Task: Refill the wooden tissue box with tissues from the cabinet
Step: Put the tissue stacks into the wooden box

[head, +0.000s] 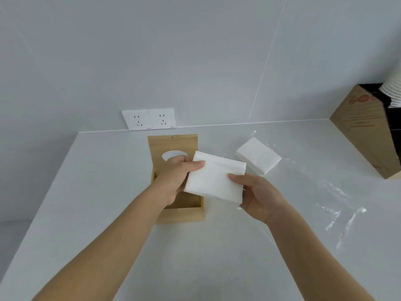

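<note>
Gripping a tissue stack (214, 177) above the wooden box (180, 211), both hands' fingers clamp it (carton (364, 131) print unreadable).

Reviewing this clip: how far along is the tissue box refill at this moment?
Done: the wooden tissue box is open, its lid slid back, and the clear plastic wrapper lies emptied on the counter. In hand: the left hand and right hand hold one tissue stack over the box. Left: seat it, add the second stack, close the lid.
</note>
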